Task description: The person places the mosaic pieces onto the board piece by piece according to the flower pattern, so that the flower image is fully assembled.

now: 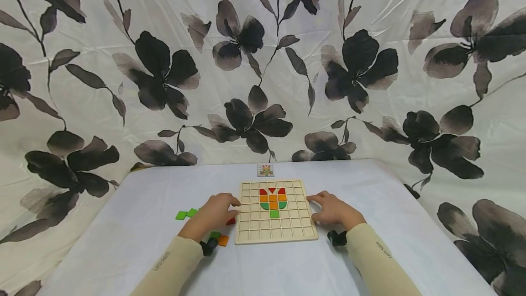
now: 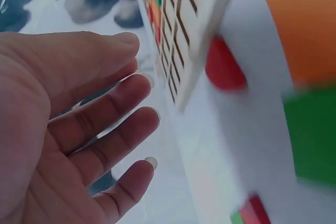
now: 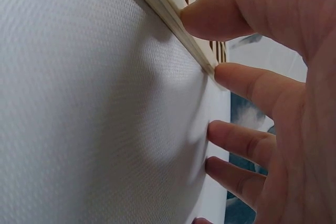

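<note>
A wooden grid board (image 1: 296, 227) lies on the table between both hands. Set in its cells are red, orange and green pieces (image 1: 273, 198) in a flower-like pattern, with one light green square (image 1: 274, 214) lowest. At the board's left side is my left hand (image 1: 213, 214), its fingers relaxed and holding nothing; the left wrist view shows the fingertips near the board's edge. My right hand (image 1: 334, 209) touches the right edge with thumb and index fingertip, the other fingers (image 3: 241, 140) loosely extended. Loose tiles lie around and partly under the left hand, including an orange one (image 1: 223, 240).
Light green tiles (image 1: 181, 215) lie left of the left hand, a red piece (image 1: 231, 221) close to the board's left edge. Behind the board sits a small card (image 1: 265, 170) with a coloured pattern. White cloth (image 1: 271, 268) covers the table; a floral curtain (image 1: 246, 58) hangs behind.
</note>
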The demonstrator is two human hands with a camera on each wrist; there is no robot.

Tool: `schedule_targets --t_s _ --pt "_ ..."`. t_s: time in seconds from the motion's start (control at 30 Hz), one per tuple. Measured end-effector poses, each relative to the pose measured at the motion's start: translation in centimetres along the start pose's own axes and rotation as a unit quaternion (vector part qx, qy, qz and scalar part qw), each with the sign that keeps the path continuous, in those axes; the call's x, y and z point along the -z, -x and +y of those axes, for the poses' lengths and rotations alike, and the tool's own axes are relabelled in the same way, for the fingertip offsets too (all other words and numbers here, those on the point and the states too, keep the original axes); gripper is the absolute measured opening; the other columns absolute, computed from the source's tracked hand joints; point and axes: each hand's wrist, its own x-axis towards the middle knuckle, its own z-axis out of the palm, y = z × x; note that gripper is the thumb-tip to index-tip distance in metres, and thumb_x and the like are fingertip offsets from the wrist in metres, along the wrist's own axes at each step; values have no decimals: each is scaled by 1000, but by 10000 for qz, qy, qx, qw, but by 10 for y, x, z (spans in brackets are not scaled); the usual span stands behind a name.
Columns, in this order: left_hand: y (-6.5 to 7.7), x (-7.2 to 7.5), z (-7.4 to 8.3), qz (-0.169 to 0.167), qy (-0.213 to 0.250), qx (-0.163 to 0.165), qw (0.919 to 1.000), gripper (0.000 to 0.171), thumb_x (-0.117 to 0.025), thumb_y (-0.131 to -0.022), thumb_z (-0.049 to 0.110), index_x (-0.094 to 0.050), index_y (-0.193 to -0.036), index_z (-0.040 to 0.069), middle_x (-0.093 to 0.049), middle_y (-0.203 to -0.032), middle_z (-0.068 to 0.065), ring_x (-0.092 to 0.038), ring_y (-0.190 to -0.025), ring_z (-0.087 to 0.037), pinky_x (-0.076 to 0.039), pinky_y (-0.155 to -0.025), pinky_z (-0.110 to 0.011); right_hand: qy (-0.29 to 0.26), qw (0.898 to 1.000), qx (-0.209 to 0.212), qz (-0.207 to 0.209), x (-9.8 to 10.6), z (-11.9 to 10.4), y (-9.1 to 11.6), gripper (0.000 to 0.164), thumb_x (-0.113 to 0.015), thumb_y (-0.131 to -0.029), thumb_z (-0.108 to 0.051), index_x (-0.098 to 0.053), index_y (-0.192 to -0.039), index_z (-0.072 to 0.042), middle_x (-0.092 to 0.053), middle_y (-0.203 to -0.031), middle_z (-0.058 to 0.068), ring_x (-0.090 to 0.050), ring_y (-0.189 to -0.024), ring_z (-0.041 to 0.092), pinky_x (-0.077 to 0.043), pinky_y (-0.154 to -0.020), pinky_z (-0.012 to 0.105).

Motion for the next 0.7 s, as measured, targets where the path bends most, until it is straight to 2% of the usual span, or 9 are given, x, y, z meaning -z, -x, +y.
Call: schedule_targets --t_s 0.2,0.33,0.47,0.7 --pt "15 11 -25 95 -155 368 9992 24 -70 -87 17 -72 -110 10 -68 -104 -5 -62 -101 -24 -49 -94 -46 -19 10000 -2 -22 0 -1 1 67 -66 -77 -33 -50 -141 -26 -45 -142 10 -45 -130 33 -40 -102 59" --pt "25 21 -36 -71 -164 759 9970 24 -70 -88 17 -71 -110 9 -67 -106 -7 -61 -99 -25 -49 -94 -47 -23 10000 21 -25 2 -2 2 67 -66 -77 -32 -50 -142 -25 -45 -142 11 -44 -130 34 -40 -102 59" --pt "31 24 -45 -188 -277 1033 9941 21 -70 -88 19 -71 -106 9 -68 -103 -7 -57 -89 -23 -50 -90 -47 -13 10000 43 -19 3 -2 3 67 -65 -76 -32 -50 -142 -25 -44 -142 11 -45 -130 33 -40 -102 59" --pt "35 18 -58 -113 -502 1069 9929 14 -73 -85 23 -69 -86 10 -62 -78 -1 -50 -73 -19 -44 -78 -41 -1 10000 58 -26 3 -2 4 67 -66 -76 -32 -51 -141 -25 -45 -141 11 -46 -129 33 -40 -101 59"
